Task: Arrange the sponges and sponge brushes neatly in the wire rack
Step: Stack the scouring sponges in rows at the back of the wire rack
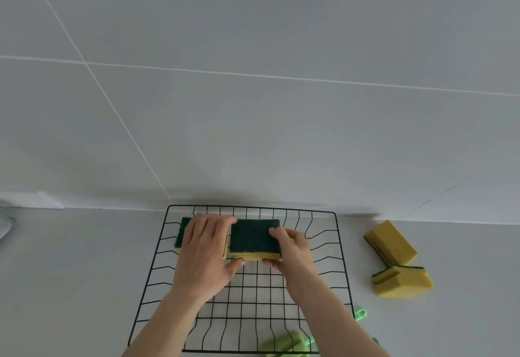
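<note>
A black wire rack sits on the grey counter against the wall. Two yellow sponges with dark green scouring tops lie side by side at its far end. My left hand lies flat over the left sponge, its thumb touching the front of the right sponge. My right hand grips the right sponge's right edge, fingers on top and thumb at the front. Two more yellow sponges lie on the counter right of the rack. Green sponge brushes show at the rack's near edge.
A green loop handle pokes out beside the rack's right side. The tiled wall rises directly behind the rack. A pale object sits at the far left edge of the counter. The rack's middle grid is bare wire.
</note>
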